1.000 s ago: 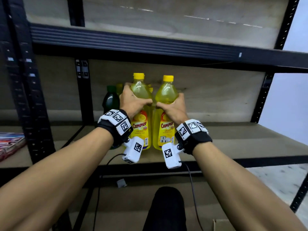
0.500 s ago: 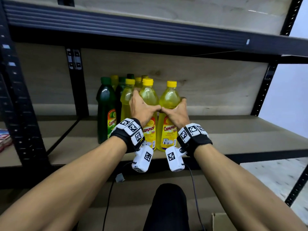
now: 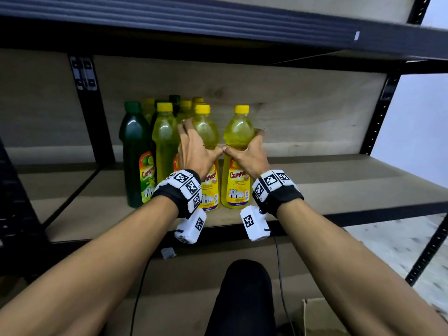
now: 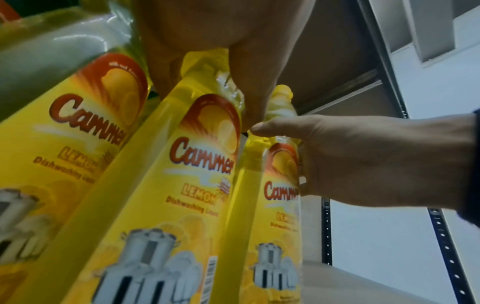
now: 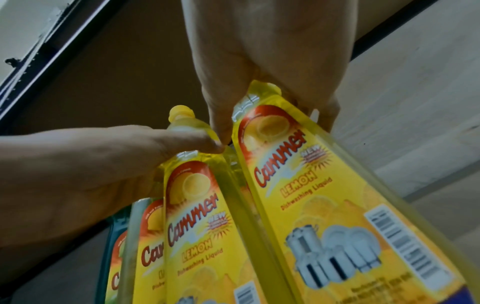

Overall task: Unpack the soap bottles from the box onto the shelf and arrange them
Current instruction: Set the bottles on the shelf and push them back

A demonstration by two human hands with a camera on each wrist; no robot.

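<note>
Two yellow lemon soap bottles stand side by side near the shelf board's (image 3: 339, 187) front edge. My left hand (image 3: 202, 138) grips the shoulder of the left one (image 3: 211, 187), thumb in front and fingers round its left side. My right hand (image 3: 243, 141) grips the right one (image 3: 236, 187) the same way, and the two thumbs touch between the bottles. The left wrist view shows the left bottle (image 4: 182, 185) under my thumb; the right wrist view shows the right bottle (image 5: 324, 205). A dark green bottle (image 3: 134, 154), a yellow one (image 3: 164, 141) and several more stand to the left and behind.
The upper shelf's dark beam (image 3: 218, 25) hangs low over the bottle caps. A black upright (image 3: 94, 112) stands left of the bottles. Bare board runs to the right of them. A cardboard box corner (image 3: 320, 316) shows at the bottom right, beside my knee (image 3: 242, 299).
Both hands have moved the two yellow bottles deeper onto the shelf, up to the row of bottles at the left. The view has come closer and lower.
</note>
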